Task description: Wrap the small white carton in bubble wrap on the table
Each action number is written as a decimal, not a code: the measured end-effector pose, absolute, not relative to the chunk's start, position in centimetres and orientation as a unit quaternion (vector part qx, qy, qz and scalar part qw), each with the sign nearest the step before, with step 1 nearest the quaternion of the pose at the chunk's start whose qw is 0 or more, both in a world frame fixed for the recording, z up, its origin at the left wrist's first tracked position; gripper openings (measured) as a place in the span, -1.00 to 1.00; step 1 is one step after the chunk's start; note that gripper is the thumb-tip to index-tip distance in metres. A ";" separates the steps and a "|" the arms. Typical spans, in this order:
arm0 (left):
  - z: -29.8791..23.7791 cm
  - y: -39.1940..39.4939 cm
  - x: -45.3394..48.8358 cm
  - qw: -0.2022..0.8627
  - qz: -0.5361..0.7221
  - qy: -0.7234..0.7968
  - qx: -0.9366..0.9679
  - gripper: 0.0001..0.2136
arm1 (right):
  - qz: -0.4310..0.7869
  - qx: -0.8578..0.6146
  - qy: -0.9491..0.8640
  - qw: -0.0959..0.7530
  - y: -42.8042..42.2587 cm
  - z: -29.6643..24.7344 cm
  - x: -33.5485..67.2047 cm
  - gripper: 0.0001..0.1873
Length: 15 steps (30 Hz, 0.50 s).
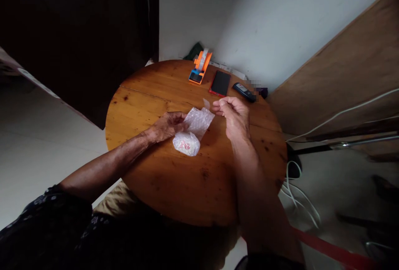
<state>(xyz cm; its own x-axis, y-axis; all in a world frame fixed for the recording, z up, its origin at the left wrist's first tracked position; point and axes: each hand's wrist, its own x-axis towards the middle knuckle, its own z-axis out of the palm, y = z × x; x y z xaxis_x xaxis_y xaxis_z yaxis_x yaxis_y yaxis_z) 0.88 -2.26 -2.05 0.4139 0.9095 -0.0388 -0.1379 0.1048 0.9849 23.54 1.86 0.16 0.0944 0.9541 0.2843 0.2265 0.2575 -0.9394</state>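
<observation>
A sheet of bubble wrap (199, 121) lies on the round wooden table (149, 99), its near end around a small oval item (186, 144) with red marks. What that item is, the wrap hides. My left hand (168, 126) grips the sheet's left edge between thumb and fingers. Just right of the wrap's far corner, my right hand (236, 116) has its thumb and fingertips pinched together; whatever they hold is too small to make out. A clear strip (206, 103), which looks like tape, stands up from that corner beside the fingertips.
At the table's far side stand an orange tape dispenser (201, 66), a red-edged phone (220, 83) and a dark handheld device (244, 92). Behind them is a white wall (218, 25). A wooden panel (343, 54) and white cables (293, 191) are on the right.
</observation>
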 end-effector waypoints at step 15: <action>-1.5 -2.6 1.0 0.646 0.450 0.387 0.480 -0.68 | 0.334 -0.498 -0.760 0.251 -2.8 3.5 20.1 -0.55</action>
<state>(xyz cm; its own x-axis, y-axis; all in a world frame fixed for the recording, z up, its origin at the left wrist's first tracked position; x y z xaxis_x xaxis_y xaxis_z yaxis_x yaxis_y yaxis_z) 1.02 -2.55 -1.49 0.2950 0.9531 -0.0673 -0.2103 0.1334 0.9685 20.08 -2.76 3.50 -0.3769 0.9250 0.0492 0.5894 0.2804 -0.7576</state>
